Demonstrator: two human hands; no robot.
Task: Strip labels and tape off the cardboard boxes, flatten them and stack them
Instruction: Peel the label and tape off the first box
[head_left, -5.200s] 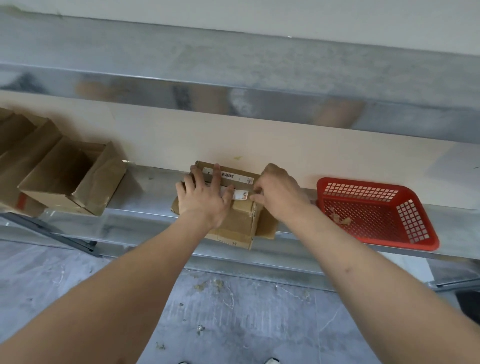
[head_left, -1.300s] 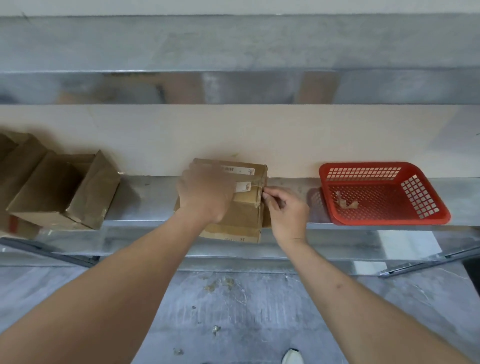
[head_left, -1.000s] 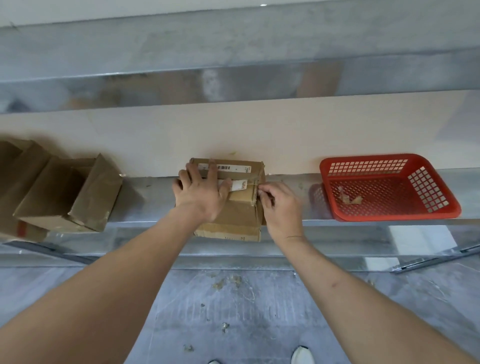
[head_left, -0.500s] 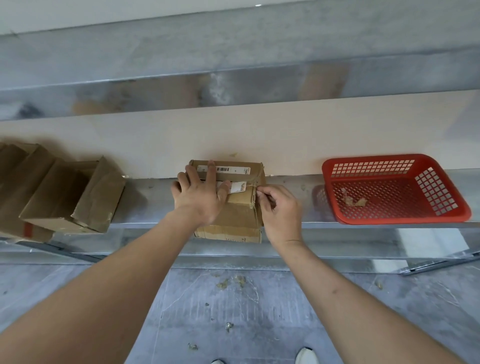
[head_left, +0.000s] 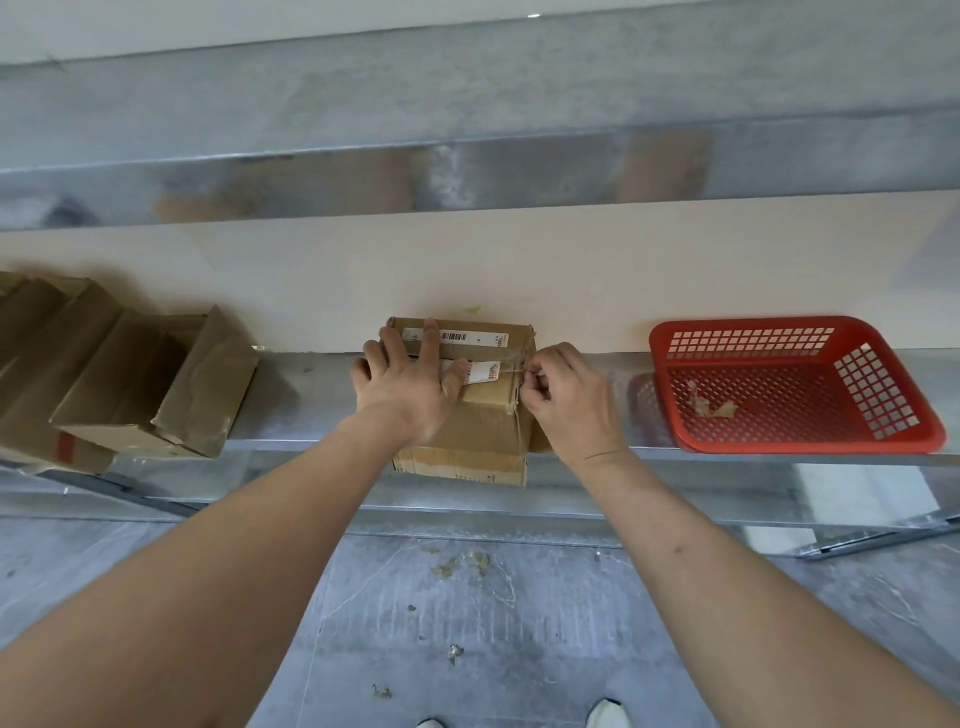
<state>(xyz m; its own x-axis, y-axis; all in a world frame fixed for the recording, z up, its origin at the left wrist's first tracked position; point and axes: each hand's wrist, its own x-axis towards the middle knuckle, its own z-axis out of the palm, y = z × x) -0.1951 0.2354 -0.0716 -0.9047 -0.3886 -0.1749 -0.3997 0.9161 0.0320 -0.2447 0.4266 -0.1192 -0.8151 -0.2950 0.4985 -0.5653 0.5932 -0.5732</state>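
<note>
A small closed cardboard box (head_left: 483, 415) stands on the metal shelf (head_left: 311, 384) at the centre, its front overhanging the shelf edge. A long white barcode label (head_left: 467, 336) runs along its far top edge, and a smaller white label (head_left: 484, 372) lies near the top's middle. My left hand (head_left: 410, 382) presses flat on the box top with fingers spread. At the box's right top edge, my right hand (head_left: 563, 392) pinches a thin strip of clear tape (head_left: 511, 370) with fingers curled.
A red plastic basket (head_left: 800, 439) with scraps of peeled tape (head_left: 711, 405) sits on the shelf to the right. Several opened cardboard boxes (head_left: 130, 389) lie on their sides at the left. Grey floor with small debris lies below; shoe tips show at the bottom edge.
My right hand shifted slightly along the box's right top edge, still picking at the tape. My left hand stayed flat on the box. The view moved a little.
</note>
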